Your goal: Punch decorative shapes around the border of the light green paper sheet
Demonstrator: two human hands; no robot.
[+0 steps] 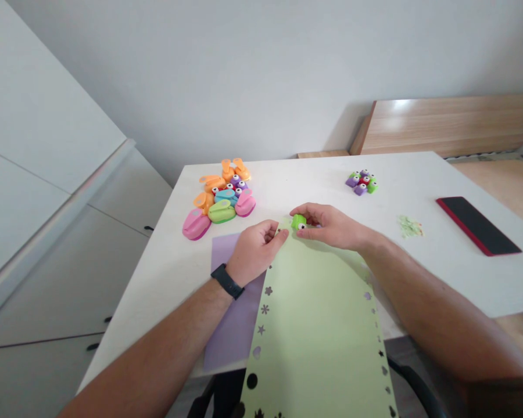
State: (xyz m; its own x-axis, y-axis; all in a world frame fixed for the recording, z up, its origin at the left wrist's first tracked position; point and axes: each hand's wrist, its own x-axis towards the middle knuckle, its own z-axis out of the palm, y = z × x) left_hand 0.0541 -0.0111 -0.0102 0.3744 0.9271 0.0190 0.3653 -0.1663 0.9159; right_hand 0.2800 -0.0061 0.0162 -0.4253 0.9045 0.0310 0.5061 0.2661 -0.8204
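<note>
The right hand (326, 225) grips a small bright-green plastic craft punch (298, 221) between thumb and fingers, with the hand partly closed. The punch is at the far edge of a pale green paper sheet (320, 302), near its far-left corner. The left hand (255, 247) is curled, thumb and bent fingers nearly together, and pinches the sheet's left edge beside that corner. A black wristband (227, 281) encircles the left wrist.

Cut-outs in star, flower, heart and round shapes line both long edges of the sheet. Its near part extends past the front edge of the white table (157, 290). A plain lilac paper sheet (230, 325) lies partly beneath its left side.

Far left: a group of orange, pink, green and blue lever punches (222, 211). Far right: a cluster of small purple, green and red punches (361, 182). Nearer on the right: pale green paper scraps (410, 226) and a flat black slab with a red side (478, 225).
</note>
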